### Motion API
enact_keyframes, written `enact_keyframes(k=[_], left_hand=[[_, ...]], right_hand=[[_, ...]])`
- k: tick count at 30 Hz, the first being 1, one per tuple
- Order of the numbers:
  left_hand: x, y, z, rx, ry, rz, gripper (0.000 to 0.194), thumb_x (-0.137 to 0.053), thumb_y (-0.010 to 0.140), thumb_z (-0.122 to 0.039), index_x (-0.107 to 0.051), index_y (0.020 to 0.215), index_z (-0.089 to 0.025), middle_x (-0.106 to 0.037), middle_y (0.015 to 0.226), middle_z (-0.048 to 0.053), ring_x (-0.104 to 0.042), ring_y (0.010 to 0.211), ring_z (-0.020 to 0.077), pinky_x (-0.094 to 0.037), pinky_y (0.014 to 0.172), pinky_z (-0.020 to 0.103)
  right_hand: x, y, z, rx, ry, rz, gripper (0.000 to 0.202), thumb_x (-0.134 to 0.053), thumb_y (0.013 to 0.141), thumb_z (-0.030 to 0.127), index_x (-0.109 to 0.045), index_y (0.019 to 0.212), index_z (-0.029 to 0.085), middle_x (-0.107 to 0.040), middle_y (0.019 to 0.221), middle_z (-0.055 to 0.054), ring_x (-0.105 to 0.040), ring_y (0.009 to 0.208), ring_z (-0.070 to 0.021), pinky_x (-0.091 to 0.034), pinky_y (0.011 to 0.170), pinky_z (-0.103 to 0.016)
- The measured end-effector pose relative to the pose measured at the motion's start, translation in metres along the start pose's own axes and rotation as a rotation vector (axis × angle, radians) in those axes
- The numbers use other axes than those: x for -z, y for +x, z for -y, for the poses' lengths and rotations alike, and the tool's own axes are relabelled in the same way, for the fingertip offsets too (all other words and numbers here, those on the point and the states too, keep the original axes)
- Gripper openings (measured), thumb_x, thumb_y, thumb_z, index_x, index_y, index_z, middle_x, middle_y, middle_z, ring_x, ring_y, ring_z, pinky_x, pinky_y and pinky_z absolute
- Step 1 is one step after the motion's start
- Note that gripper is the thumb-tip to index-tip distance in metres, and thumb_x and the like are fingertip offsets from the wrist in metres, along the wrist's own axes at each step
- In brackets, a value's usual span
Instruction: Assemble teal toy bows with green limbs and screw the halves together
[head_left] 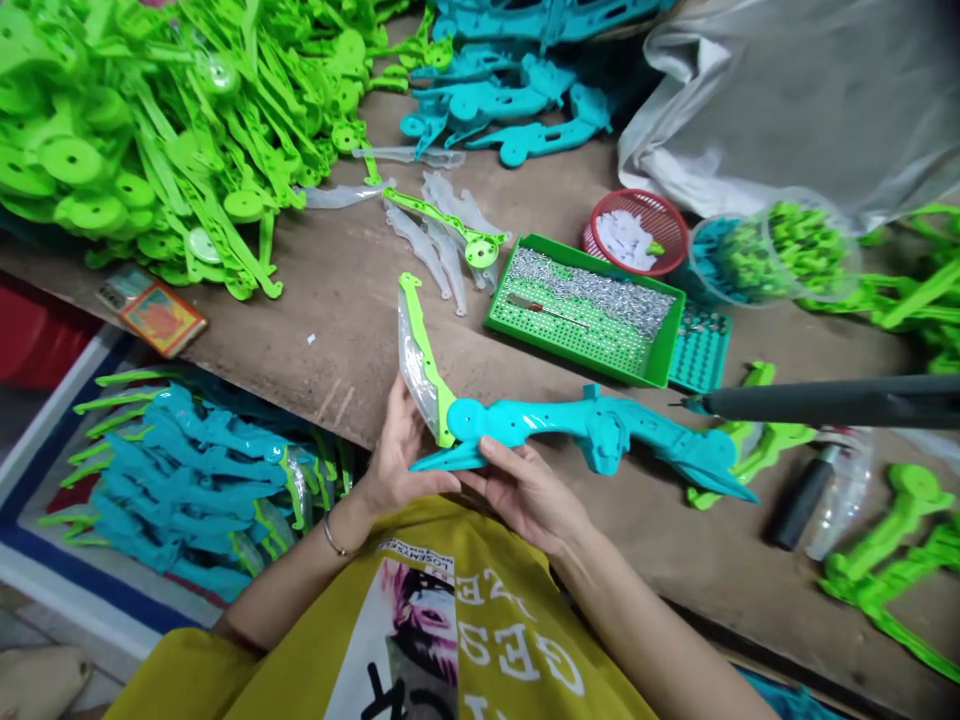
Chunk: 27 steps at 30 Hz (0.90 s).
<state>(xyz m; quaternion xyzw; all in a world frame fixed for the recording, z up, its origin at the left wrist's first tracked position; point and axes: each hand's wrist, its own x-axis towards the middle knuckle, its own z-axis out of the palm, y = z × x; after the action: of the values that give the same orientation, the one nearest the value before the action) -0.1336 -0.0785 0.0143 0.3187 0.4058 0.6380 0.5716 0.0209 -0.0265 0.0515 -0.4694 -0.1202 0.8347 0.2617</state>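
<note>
Across both hands lies a long blue plastic toy part [555,420], with a green arm backed by a clear, blade-shaped piece [421,375] angled up from its left end. My left hand [394,455] is closed around that left end, its fingers partly hidden behind the clear piece. My right hand [532,490] grips the blue part just right of the joint, thumb on top and fingers underneath. The right end of the blue part extends over the table towards green plastic parts [780,450]. A dark, pointed rod-shaped tool [825,400] reaches in from the right.
Beyond the hands are a green tray [585,370] of small metal pieces and a screwdriver, a red basket [600,235] and clear tubs [851,260]. Green parts [150,150] are heaped at left, blue parts [517,110] behind. A box [90,470] below holds assembled parts.
</note>
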Motion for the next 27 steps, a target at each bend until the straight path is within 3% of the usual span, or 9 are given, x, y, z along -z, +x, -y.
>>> enact_keyframes(k=[3,7,11,16,20,23,25,27], left_hand=[[-0.012,0.003,0.002,0.018,-0.17,-0.021,0.102,-0.086,0.065,-0.049,-0.029,0.148,-0.03,-0.039,0.155,0.014,-0.044,0.14,0.0308,-0.046,0.109,0.041],[-0.024,0.002,0.008,-0.019,-0.231,-0.245,0.083,-0.081,0.067,-0.057,-0.048,0.136,-0.024,-0.064,0.125,0.012,-0.06,0.122,0.0307,-0.052,0.1,0.039],[-0.025,0.005,0.007,-0.093,-0.222,-0.386,0.059,-0.073,0.075,-0.053,-0.061,0.121,-0.019,-0.07,0.104,0.009,-0.069,0.104,0.0276,-0.055,0.093,0.038],[-0.01,0.015,-0.004,-0.087,-0.14,-0.502,0.051,-0.072,0.075,-0.051,-0.066,0.112,-0.017,-0.073,0.097,0.008,-0.071,0.093,0.0247,-0.058,0.085,0.036],[0.022,0.037,-0.01,-0.073,0.002,-0.578,0.042,-0.069,0.08,-0.049,-0.064,0.109,-0.018,-0.075,0.095,0.006,-0.072,0.093,0.0239,-0.058,0.087,0.04],[0.046,0.052,-0.018,-0.133,0.192,-0.658,0.034,-0.073,0.08,-0.038,-0.064,0.107,-0.02,-0.074,0.092,0.0,-0.071,0.089,0.0197,-0.058,0.088,0.039],[0.051,0.053,-0.026,-0.183,0.397,-0.715,0.039,-0.079,0.077,-0.029,-0.065,0.112,-0.024,-0.072,0.106,-0.003,-0.068,0.104,0.0175,-0.053,0.1,0.037],[0.04,0.048,-0.034,-0.357,0.604,-0.791,0.047,-0.082,0.074,-0.025,-0.063,0.118,-0.026,-0.067,0.123,-0.003,-0.06,0.119,0.0173,-0.047,0.109,0.036]], right_hand=[[-0.001,-0.003,-0.003,0.033,-0.029,0.034,0.026,-0.087,0.068,0.029,-0.074,0.087,0.016,-0.078,0.093,-0.005,-0.073,0.088,-0.0209,-0.057,0.096,-0.044],[-0.004,-0.003,-0.006,0.073,-0.024,0.06,0.032,-0.088,0.067,0.034,-0.074,0.091,0.017,-0.078,0.096,-0.006,-0.072,0.095,-0.0251,-0.057,0.097,-0.047],[-0.009,0.0,-0.013,0.089,-0.009,0.05,0.033,-0.087,0.067,0.034,-0.074,0.092,0.017,-0.078,0.097,-0.006,-0.072,0.096,-0.0249,-0.057,0.096,-0.046],[-0.014,0.004,-0.018,0.054,-0.002,0.073,0.04,-0.088,0.065,0.038,-0.071,0.094,0.017,-0.076,0.102,-0.006,-0.072,0.092,-0.0204,-0.057,0.093,-0.039],[0.008,-0.006,-0.006,0.044,-0.173,0.095,0.042,-0.083,0.069,0.046,-0.069,0.097,0.018,-0.077,0.099,-0.007,-0.073,0.089,-0.0182,-0.055,0.091,-0.037],[0.045,-0.028,0.011,0.37,-0.423,-0.111,0.032,-0.077,0.076,0.044,-0.07,0.096,0.021,-0.077,0.095,-0.006,-0.071,0.089,-0.0188,-0.054,0.089,-0.037],[0.078,-0.043,0.025,0.698,-0.606,-0.406,0.022,-0.07,0.081,0.042,-0.071,0.092,0.022,-0.076,0.092,-0.005,-0.069,0.087,-0.0192,-0.053,0.087,-0.038],[0.114,-0.055,0.038,0.951,-0.774,-0.741,0.018,-0.067,0.083,0.039,-0.07,0.088,0.022,-0.074,0.089,-0.005,-0.068,0.086,-0.0205,-0.052,0.087,-0.04]])
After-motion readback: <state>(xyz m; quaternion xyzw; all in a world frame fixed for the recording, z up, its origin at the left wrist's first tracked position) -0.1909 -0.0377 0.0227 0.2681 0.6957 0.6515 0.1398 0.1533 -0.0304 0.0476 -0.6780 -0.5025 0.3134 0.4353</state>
